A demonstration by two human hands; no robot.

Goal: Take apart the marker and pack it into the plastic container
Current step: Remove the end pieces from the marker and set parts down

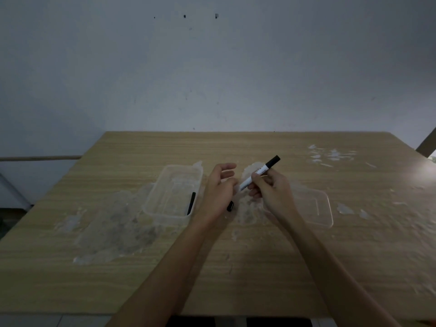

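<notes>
My right hand (269, 187) grips the white marker barrel (256, 173) above the table, its black end pointing up and to the right. My left hand (218, 187) is just left of the barrel's lower end, fingers apart, thumb close to that end. A short black marker piece (230, 206) shows beneath my left hand; whether it lies on the table or touches the hand I cannot tell. The clear plastic container (169, 171) stands open to the left of my hands, with a thin black marker part (191, 203) lying along its right wall.
A clear plastic lid (318, 206) lies flat on the wooden table (236, 267) right of my right hand. Whitish residue patches mark the tabletop around the container and at the far right. A bare wall stands behind the table.
</notes>
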